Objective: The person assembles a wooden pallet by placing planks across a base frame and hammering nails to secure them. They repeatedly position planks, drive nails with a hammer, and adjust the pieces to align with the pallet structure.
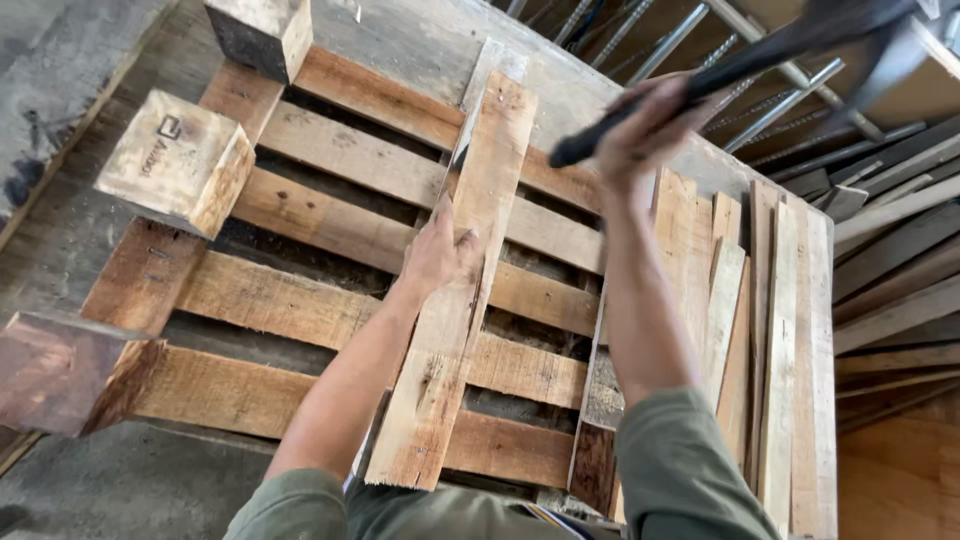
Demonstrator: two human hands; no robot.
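Plank laid across an upturned pallet

A plank [455,290] is laid lengthwise on the pallet [330,310] slats; blocks [175,160] are set along its left edge, and loose boards [780,340] are stacked at its right.

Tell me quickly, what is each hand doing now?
Left hand: pressed on the loose plank, fingers at its edge.
Right hand: closed around the dark hammer handle, raised.
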